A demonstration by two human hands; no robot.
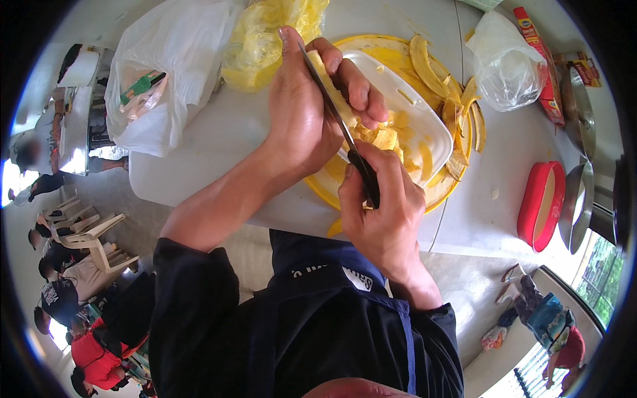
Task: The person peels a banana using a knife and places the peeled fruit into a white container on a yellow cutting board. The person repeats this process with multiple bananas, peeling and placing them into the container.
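Note:
My left hand [303, 104] holds a peeled banana piece [329, 89] between its palm and fingers, above a white foam tray [433, 124]. In my right hand [383, 194] is the black handle of a knife [334, 102]; its blade lies along the banana, the tip near my left thumb. Cut yellow banana pieces [385, 139] lie in the tray under my hands. The tray rests on a round yellow board [383, 45]. Banana peels [428, 69] lie on the board's right side, some hanging over its rim.
On the white table [199, 174] are a white plastic bag [164, 64], a yellow plastic bag [259, 49], a clear plastic bag [507, 64], a red box [540, 64], a red oval container [540, 206] and metal bowls [580, 119]. Chairs [94, 239] and several people are farther off.

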